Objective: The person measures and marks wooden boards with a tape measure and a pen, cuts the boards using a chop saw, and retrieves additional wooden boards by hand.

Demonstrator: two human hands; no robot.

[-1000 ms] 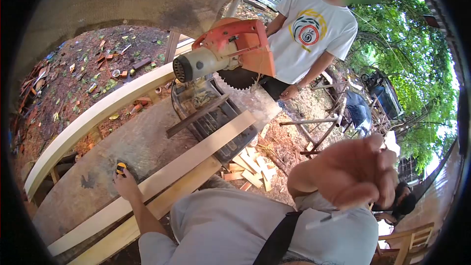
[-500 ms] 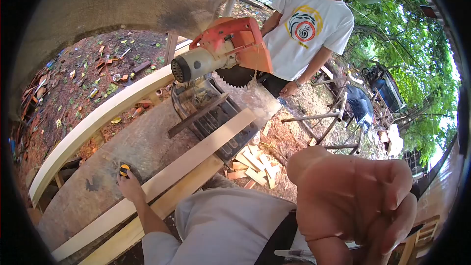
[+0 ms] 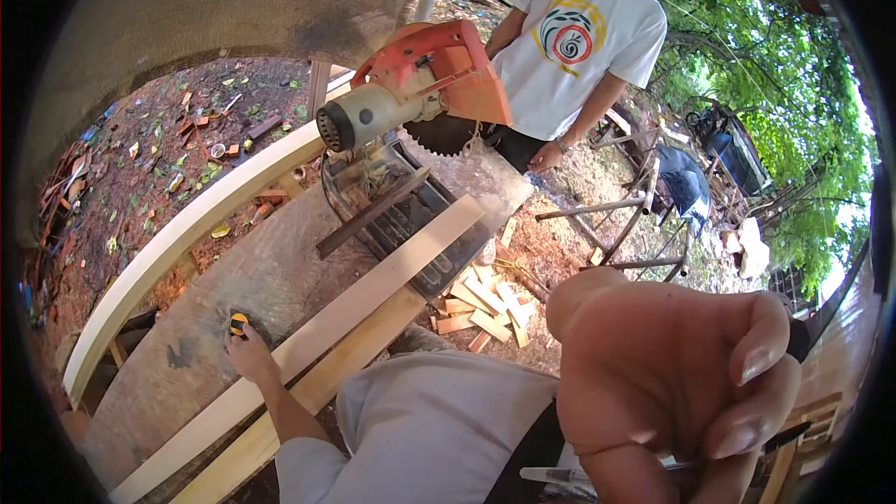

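Note:
My left hand (image 3: pixel 250 356) is closed around a small yellow-and-black tape measure (image 3: pixel 239 323), over the worn work table (image 3: pixel 201 327). Beside that wrist, a long pale board (image 3: pixel 373 303) runs diagonally up onto the black base of a miter saw (image 3: pixel 439 84). A second board (image 3: pixel 350 355) lies alongside, nearer my body. My right hand (image 3: pixel 677 378) is raised close to the camera, its fingers curled around a clear pen (image 3: pixel 560 476) whose dark end (image 3: pixel 789 437) sticks out on the far side.
Behind the saw stands a person in a white printed T-shirt (image 3: pixel 583 47), one arm hanging down. Short wood offcuts (image 3: pixel 485 303) are heaped on the ground. A long curved pale board (image 3: pixel 177 224) borders the table's far side. Brown cloth (image 3: pixel 233 0) hangs at upper left; a wooden frame (image 3: pixel 644 205) stands right.
The view has shifted slightly. My right hand has turned a little and its fingers have shifted around the pen. My left hand stays at the same spot with the tape measure.

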